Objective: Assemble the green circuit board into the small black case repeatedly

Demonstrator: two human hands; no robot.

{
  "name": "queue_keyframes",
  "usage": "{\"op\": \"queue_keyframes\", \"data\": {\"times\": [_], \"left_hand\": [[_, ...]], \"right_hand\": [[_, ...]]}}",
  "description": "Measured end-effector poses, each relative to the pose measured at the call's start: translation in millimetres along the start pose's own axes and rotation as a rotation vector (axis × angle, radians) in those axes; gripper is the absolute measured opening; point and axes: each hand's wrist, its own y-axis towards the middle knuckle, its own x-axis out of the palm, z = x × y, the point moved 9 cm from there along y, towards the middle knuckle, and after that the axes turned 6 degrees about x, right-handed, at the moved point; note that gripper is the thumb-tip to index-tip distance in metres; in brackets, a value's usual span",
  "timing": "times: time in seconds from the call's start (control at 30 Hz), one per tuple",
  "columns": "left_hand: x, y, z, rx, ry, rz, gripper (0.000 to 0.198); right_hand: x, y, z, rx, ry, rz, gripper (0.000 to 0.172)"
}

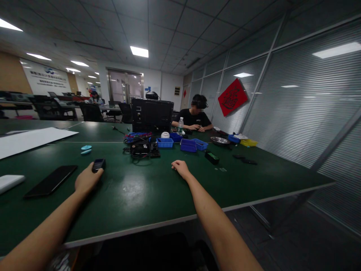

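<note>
On the green worktop [135,195], head view: both forearms reach forward from the near edge.

Left hand [87,181]: fingers curled closed about one small dark device [98,164], which sticks out past the fingertips and lies low on the worktop surface, left of centre. Whether it is lifted clear cannot be told.

Right hand [181,168]: palm down, fingers loosely bent, fingertips touching the worktop, holding nothing. Well apart from the left hand.

Counts, near left: one black phone [50,180] lying flat, just beside the left hand; one white flat object [9,181] at the picture's edge; one white sheet [31,139] further back; two pale blue oval pieces [86,149], one just behind the other.

Counts, middle: one black unit with tangled cables [141,149]; one large black case [152,114] behind it; one white ball [165,134]; three blue trays [188,145] clearly seen in a row, further blue ones behind too small to count.

Counts, right: one small black box [212,157]; one metal bowl [220,140]; one yellow tray [248,142]; two flat dark pieces [249,162].

Far side: one seated person [196,117], both hands on the worktop, one water bottle [180,126] just beside them.
</note>
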Motion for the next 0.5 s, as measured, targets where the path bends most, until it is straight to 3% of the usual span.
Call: {"op": "queue_keyframes", "data": {"times": [0.23,0.5], "left_hand": [[47.6,-25,73,0.188,0.081,-0.189,0.065],[109.6,-62,185,0.425,-0.125,-0.276,0.057]], "right_hand": [[1,2,2,-0.016,-0.009,0.002,0.019],[1,3,4,-0.017,-0.018,0.008,0.017]]}}
